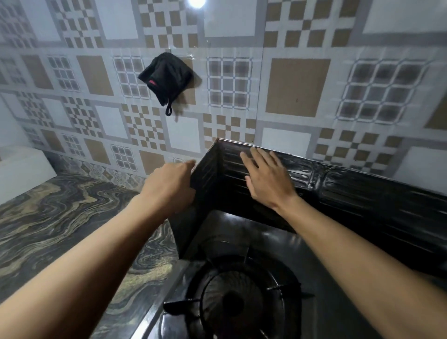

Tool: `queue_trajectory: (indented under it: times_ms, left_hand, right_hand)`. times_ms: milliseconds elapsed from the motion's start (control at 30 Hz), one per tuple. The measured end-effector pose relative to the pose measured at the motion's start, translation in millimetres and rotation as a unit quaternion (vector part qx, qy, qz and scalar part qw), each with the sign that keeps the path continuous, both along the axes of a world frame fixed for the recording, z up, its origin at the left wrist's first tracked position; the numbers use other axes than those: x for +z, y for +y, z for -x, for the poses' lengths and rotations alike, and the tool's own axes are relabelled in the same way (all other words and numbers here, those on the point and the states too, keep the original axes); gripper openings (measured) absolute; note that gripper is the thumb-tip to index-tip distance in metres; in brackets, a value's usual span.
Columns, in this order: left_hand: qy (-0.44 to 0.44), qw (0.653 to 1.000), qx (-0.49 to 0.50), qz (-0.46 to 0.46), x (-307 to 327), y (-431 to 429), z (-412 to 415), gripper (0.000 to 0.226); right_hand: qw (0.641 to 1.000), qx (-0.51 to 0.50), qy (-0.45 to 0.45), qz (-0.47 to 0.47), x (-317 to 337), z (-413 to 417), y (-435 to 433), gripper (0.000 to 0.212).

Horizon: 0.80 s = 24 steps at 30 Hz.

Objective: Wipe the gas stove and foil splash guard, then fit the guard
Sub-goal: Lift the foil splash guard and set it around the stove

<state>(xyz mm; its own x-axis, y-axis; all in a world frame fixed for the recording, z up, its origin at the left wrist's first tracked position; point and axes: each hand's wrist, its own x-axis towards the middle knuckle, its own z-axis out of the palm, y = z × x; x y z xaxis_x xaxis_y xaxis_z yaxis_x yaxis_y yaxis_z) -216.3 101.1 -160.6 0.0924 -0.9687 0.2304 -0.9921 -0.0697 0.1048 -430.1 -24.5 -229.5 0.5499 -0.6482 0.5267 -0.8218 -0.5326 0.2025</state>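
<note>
Left hand (169, 186) grips the side panel of the foil guard (362, 193), standing behind the stove (242, 302); right hand (266, 179) lies flat, open, against it. Pushing hard could dent the foil.

Beyond my fingers stands a wall (297, 87) of patterned brown, white and grey tiles. A black cloth (167, 77) hangs on it above them. A lamp's glare (196, 3) sits higher. Left of them lies the swirled marble tabletop (60, 217).

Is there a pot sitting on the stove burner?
No, the burner on the gas stove is bare, with only its black pan support around it.
</note>
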Motion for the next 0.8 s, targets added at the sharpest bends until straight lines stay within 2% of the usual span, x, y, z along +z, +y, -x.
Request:
queue_trajectory:
  times_ms: [67, 167, 300, 400, 500, 567, 700, 800]
  left_hand:
    - [-0.035, 0.999, 0.011, 0.014, 7, -5, 13, 0.041]
    - [-0.049, 0.999, 0.002, 0.021, 12, -20, 34, 0.049]
    - [-0.072, 0.989, -0.109, 0.062, -5, -52, 78, 0.058]
    - [-0.036, 0.981, -0.188, -0.005, -36, -72, 110, 0.070]
    - [-0.082, 0.969, -0.216, -0.086, -74, -93, 125, 0.080]
    - [-0.120, 0.967, -0.206, -0.088, -92, -106, 126, 0.081]
    - [-0.127, 0.972, -0.178, -0.085, -106, -125, 124, 0.084]
    - [-0.137, 0.973, -0.164, -0.083, -111, -132, 125, 0.088]
  right_hand:
    - [0.998, -0.054, 0.026, 0.010, -4, 27, 8, 0.064]
    - [0.989, -0.129, 0.075, -0.001, -7, 61, 21, 0.070]
    - [0.975, -0.181, 0.125, -0.032, -17, 94, 25, 0.083]
    - [0.975, -0.164, 0.150, -0.024, -23, 111, 14, 0.084]
    - [0.976, -0.140, 0.164, 0.001, -25, 124, 3, 0.089]
    - [0.977, -0.121, 0.175, 0.028, -25, 133, -3, 0.088]
    - [0.974, -0.080, 0.198, 0.072, -23, 160, -11, 0.080]
    - [0.971, -0.090, 0.204, 0.082, -21, 177, -15, 0.080]
